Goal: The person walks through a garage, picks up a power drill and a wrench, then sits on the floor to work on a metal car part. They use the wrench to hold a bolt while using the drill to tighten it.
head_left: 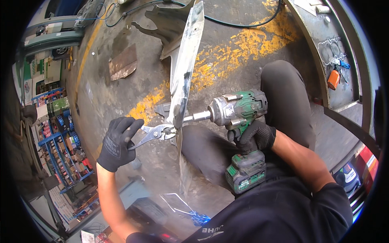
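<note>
A long bent metal panel (186, 69) stands on edge between my knees, its lower part in front of my left leg. My left hand (118, 141), in a black glove, is closed round the handles of a pair of pliers (156, 133); their jaws meet the panel's left side, near a fastener there. On the opposite side my gloved right hand (256, 135) grips a green and black cordless impact wrench (239, 107) by its handle. Its silver socket (198, 117) points left and reaches the panel at about the same height. The socket's tip is hidden against the metal.
A rusty flat piece (123, 63) lies on the concrete floor. A black hose (243, 25) curves across the far side. At right stands a metal workbench (324, 95) with an orange canister (333, 79). Shelves of boxed goods (67, 150) line the left. Blue-and-white strands (198, 218) lie low.
</note>
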